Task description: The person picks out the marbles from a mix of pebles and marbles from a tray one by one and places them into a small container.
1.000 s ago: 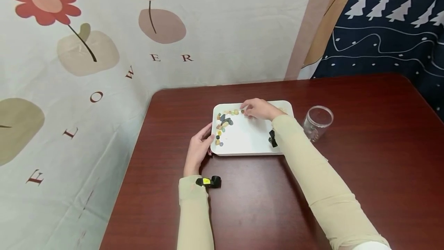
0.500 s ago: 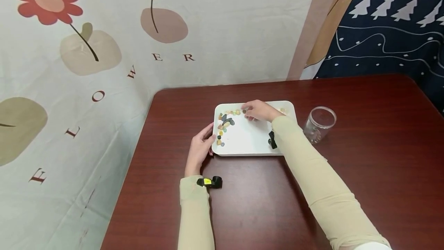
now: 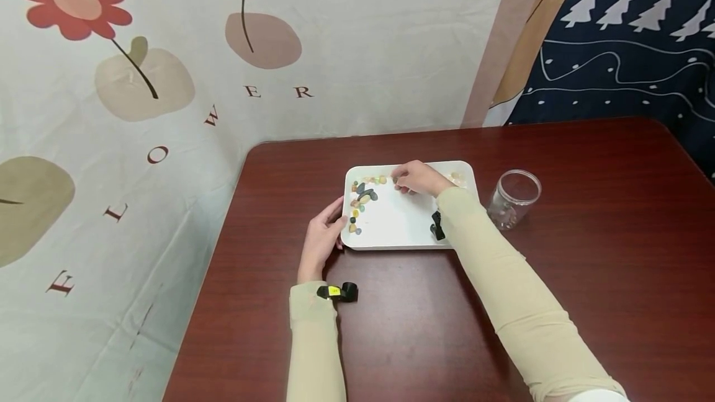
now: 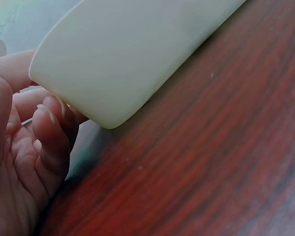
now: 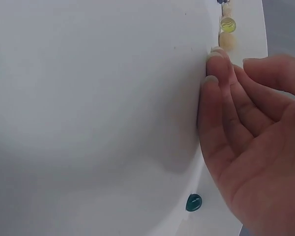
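A white tray [image 3: 399, 225] lies on the table, with small coloured pebbles [image 3: 365, 197] along its left side and the left part of its far side. My left hand [image 3: 319, 242] grips the tray's left edge; in the left wrist view its curled fingers [image 4: 51, 118] meet the tray's corner. At the far rim, my right hand [image 3: 416, 177] reaches down with its fingertips beside a dark pebble [image 3: 395, 179], mostly covered by them. The right wrist view shows those fingers nearly straight, the thumb apart, next to a cream pebble [image 5: 227, 42]. A teal pebble [image 5: 194, 202] lies farther along.
To the right of the tray stands a clear jar [image 3: 514, 200]. Pale pebbles [image 3: 457, 177] sit at the tray's far right corner. The dark red table [image 3: 402, 327] meets a printed cloth [image 3: 380, 67] at the back.
The right fingertips have shifted slightly and now cover more of the dark pebble. My left hand stays on the tray's edge.
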`<state>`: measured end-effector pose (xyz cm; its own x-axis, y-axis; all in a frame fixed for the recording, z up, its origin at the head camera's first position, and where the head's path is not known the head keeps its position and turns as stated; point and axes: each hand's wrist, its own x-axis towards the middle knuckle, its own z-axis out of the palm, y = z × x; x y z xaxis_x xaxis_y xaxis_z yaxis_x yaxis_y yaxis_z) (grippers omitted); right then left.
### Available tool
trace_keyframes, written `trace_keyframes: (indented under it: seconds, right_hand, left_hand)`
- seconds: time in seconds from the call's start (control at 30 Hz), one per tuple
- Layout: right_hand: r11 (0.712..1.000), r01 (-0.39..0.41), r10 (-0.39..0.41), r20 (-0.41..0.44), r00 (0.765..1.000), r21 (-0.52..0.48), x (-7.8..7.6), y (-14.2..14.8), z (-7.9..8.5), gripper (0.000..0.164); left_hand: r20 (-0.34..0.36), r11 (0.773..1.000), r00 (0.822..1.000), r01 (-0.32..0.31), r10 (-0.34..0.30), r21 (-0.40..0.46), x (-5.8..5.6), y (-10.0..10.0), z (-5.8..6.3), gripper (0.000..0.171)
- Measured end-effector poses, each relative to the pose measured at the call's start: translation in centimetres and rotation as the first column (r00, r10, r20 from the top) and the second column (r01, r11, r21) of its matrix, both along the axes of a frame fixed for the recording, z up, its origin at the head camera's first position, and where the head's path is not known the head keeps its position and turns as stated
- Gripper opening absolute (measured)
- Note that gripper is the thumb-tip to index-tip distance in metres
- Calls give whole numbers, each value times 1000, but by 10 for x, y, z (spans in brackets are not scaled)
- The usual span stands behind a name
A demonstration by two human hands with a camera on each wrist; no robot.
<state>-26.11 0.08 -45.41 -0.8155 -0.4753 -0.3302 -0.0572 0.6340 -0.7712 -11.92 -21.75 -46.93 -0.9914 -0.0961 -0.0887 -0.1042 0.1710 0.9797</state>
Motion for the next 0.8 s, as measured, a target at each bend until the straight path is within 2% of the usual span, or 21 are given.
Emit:
trace_keyframes:
  seconds: [0.17, 0.47, 0.67, 0.8]
  right_hand:
    - [997, 5, -1, -49, 999, 83, 1, -2, -1, 17]
    - [987, 38, -23, -94, 995, 154, 2, -6, -2, 10]
    - [979, 5, 19, -113, 993, 205, 4, -6, -1, 10]
    - [980, -16, 36, -98, 995, 196, 8, -4, 4, 10]
  left_hand:
    - [6, 1000, 1000, 1, -1, 9, 0, -1, -2, 44]
    - [17, 1000, 1000, -16, 16, 4, -9, -7, -25, 42]
    - [-3, 999, 999, -38, 38, -16, -8, -6, -28, 40]
    - [-6, 999, 999, -34, 34, -14, -7, -6, -27, 41]
